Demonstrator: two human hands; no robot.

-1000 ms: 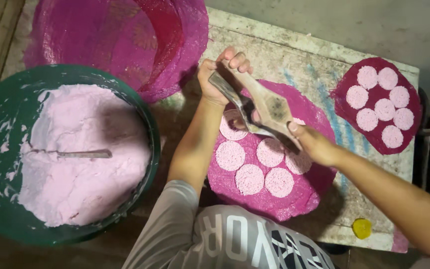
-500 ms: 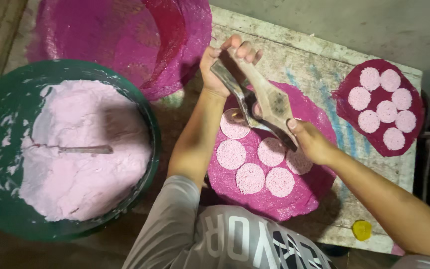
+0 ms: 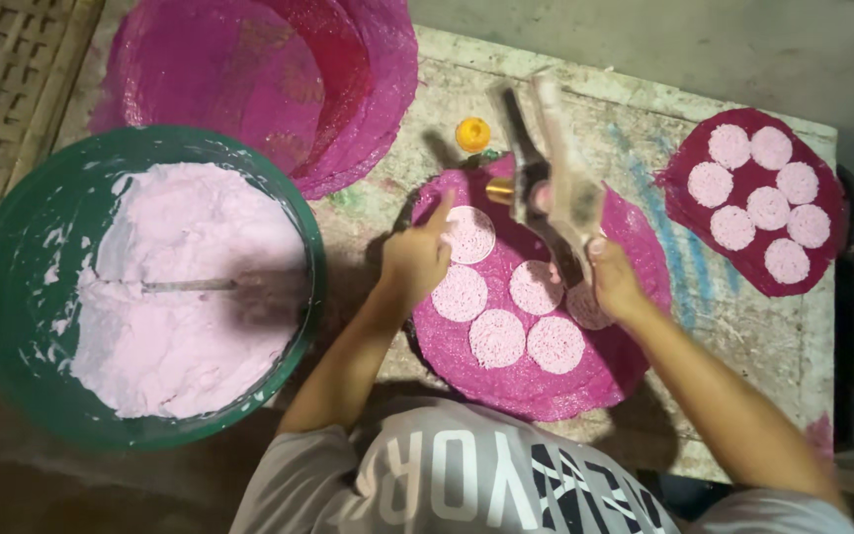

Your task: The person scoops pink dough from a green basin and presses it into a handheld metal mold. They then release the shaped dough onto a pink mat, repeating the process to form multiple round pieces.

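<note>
Over the middle of the tabletop (image 3: 644,148), the right hand (image 3: 613,282) was closed around the lower end of a hinged wooden press (image 3: 555,168), holding it tilted above a magenta mesh mat (image 3: 635,237). Left hand (image 3: 415,259) was mostly curled, index finger extended and touching a pale pink dough disc (image 3: 470,234) on that mat. Five more discs lay on the mat near it. Green basin (image 3: 12,257) of pink batter sat to the left, a spoon lying in it. Second mat with seven discs (image 3: 827,267) lay at the far right.
</note>
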